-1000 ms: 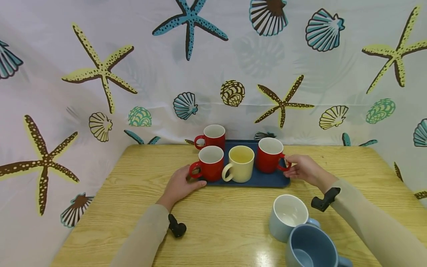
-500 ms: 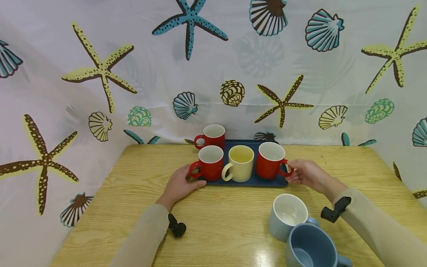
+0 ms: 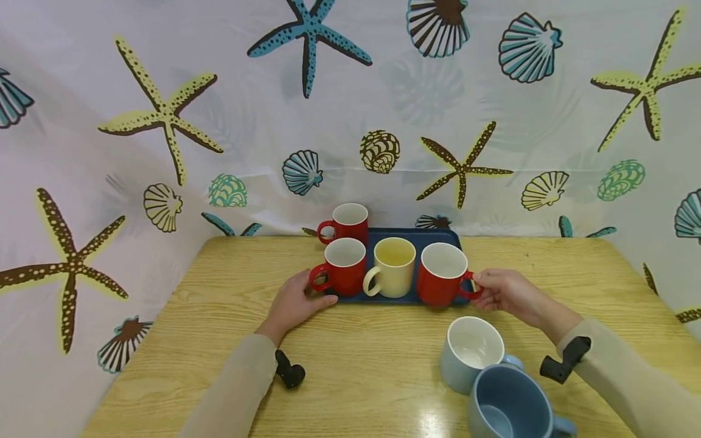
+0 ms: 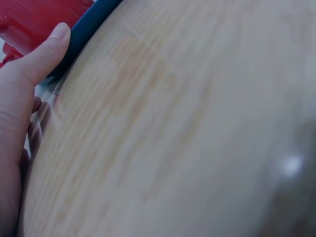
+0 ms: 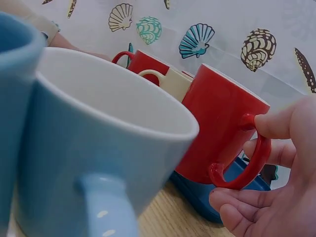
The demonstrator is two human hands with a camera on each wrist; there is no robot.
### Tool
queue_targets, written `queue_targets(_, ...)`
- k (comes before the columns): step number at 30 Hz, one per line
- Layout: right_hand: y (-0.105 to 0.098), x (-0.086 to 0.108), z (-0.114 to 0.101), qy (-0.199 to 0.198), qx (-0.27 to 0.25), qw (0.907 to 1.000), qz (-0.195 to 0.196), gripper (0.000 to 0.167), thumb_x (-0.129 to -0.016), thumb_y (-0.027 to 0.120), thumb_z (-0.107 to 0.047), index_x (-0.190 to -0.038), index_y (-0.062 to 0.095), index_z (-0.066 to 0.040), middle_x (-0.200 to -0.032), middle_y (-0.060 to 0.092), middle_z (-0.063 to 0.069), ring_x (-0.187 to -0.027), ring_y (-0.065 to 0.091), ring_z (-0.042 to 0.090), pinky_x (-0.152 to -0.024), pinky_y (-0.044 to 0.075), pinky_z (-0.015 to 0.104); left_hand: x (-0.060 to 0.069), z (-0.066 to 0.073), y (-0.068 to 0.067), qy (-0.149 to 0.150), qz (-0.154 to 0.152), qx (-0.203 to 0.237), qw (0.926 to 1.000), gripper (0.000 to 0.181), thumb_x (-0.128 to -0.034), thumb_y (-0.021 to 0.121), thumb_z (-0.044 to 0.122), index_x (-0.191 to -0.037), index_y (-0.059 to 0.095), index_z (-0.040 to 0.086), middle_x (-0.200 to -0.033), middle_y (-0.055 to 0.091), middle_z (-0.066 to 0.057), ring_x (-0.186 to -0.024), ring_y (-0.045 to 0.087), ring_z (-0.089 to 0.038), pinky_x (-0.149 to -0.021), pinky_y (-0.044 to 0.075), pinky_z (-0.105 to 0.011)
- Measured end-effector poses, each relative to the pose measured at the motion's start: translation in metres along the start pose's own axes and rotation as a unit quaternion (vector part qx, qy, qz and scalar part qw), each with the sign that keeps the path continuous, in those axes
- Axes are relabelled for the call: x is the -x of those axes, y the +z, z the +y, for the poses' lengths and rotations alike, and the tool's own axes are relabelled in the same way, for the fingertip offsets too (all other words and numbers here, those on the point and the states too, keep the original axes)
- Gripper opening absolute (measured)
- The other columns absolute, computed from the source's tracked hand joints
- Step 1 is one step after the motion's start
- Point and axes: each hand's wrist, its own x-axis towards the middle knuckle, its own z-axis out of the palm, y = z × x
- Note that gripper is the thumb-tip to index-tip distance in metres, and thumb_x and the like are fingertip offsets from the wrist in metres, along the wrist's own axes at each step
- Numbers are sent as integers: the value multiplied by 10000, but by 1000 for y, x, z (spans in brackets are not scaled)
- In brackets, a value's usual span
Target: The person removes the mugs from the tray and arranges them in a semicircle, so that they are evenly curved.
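Note:
In the head view, my right hand (image 3: 512, 295) pinches the handle of a red mug (image 3: 438, 283) at the right end of the blue tray (image 3: 408, 232). In the right wrist view, that red mug (image 5: 217, 113) overlaps the tray; whether its base touches cannot be told. My left hand (image 3: 292, 307) grips the tray's front left corner beside another red mug (image 3: 350, 274), and its thumb lies along the edge in the left wrist view. A cream mug (image 3: 395, 277) stands between these two mugs. A third red mug (image 3: 356, 231) is at the back left.
Near the front right, a light blue mug with a white inside (image 3: 460, 365) and a darker blue mug (image 3: 509, 404) stand side by side on the wooden table (image 3: 350, 365). A shell-patterned cloth (image 3: 339, 134) hangs behind the table.
My right hand and its red mug have moved toward the tray's front edge, the hand also slightly right. My left hand and the other mugs have kept their places.

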Motion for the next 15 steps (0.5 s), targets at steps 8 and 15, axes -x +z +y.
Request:
queue_targets(8, 7, 7, 0, -181, 265, 9994, -116, 210, -957, 502, -233, -908, 590, -49, -902, 620, 161, -805, 597, 265, -783, 495, 366, 0, -1, -2, 12, 21, -8, 10000, 672, -698, 654, 666, -1184, 582, 207, -1116, 616, 20, -1075, 532, -215, -945, 394, -465)
queue_targets(15, 8, 9, 3, -195, 461, 9985, -224, 224, -947, 530, -254, -910, 629, -57, -868, 628, 156, -776, 597, 244, -755, 498, 359, 0, 1, -1, 52, 28, -16, 10000, 630, -713, 686, 613, -1169, 595, 188, -1096, 622, 22, -1050, 543, -209, -931, 405, -450)
